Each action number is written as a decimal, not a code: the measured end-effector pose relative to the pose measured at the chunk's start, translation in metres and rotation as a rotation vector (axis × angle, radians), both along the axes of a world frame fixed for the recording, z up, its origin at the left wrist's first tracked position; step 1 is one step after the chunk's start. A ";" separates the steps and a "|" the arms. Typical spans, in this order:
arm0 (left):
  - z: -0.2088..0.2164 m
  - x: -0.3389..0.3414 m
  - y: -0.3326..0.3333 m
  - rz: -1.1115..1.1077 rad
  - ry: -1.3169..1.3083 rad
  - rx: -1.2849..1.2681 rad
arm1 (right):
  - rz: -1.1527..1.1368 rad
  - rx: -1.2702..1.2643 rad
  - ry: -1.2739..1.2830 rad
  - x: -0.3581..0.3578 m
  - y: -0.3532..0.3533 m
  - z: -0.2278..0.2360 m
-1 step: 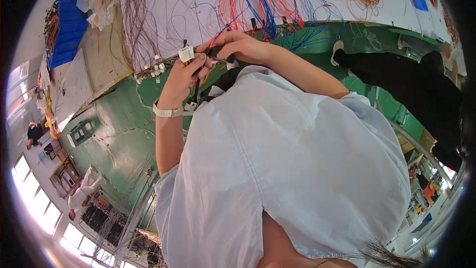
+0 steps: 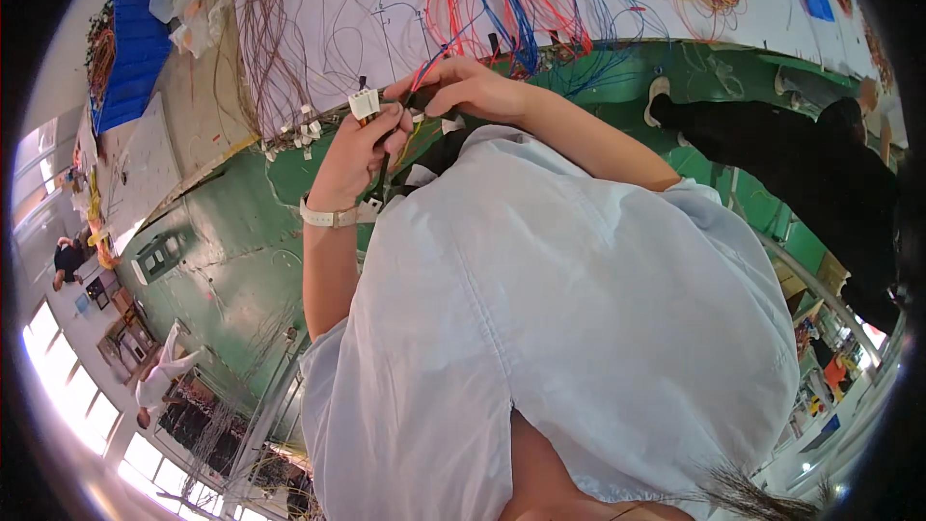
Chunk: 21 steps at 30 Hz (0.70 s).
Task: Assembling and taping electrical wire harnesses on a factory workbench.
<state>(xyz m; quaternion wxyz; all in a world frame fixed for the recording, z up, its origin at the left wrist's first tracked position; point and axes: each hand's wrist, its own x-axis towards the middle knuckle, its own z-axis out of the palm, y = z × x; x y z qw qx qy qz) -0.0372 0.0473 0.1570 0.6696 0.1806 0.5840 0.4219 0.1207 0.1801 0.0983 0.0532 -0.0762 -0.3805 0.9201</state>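
Working from the head view, take the white connector (image 2: pixel 364 103) as the landmark. Note the left hand (image 2: pixel 371 140) directly below the white connector, with thumb and forefinger pinched together at its base. Locate the right hand (image 2: pixel 471 92) just to the right of the white connector, with thumb and fingers drawn in close beside the red and blue leads (image 2: pixel 422 75). Cannot tell from this angle the exact grip of the right fingertips, nor any contact with a lead end.

Observe the loose red wires (image 2: pixel 446 10) and blue wires (image 2: pixel 521 39) beyond and to the right of the white connector, the brown wires (image 2: pixel 265 29) beyond and to the left, and the small white connectors (image 2: pixel 309 130) near its lower left.

Judging by the hand positions, treat the step as close two-handed handling of connector and leads. Steady the white connector with the left pinch, pressing on the housing rather than on the leads. Support the red and blue leads close to the white connector, leaving slack beyond it to prevent tugging. Straighten any bend before applying force along a lead. Avoid snagging the small white connectors to the lower left.
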 end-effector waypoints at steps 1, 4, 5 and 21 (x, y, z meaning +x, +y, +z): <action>0.000 0.004 -0.001 0.042 -0.078 -0.037 | -0.043 0.126 0.040 0.003 0.000 0.000; 0.007 0.009 0.001 -0.002 -0.191 -0.091 | -0.191 0.237 -0.007 -0.001 0.003 -0.017; 0.009 0.012 0.001 -0.034 -0.179 -0.094 | -0.319 0.272 -0.064 -0.004 0.000 -0.021; -0.001 0.004 0.002 0.014 -0.115 -0.041 | 0.107 -0.683 0.325 0.000 0.014 -0.011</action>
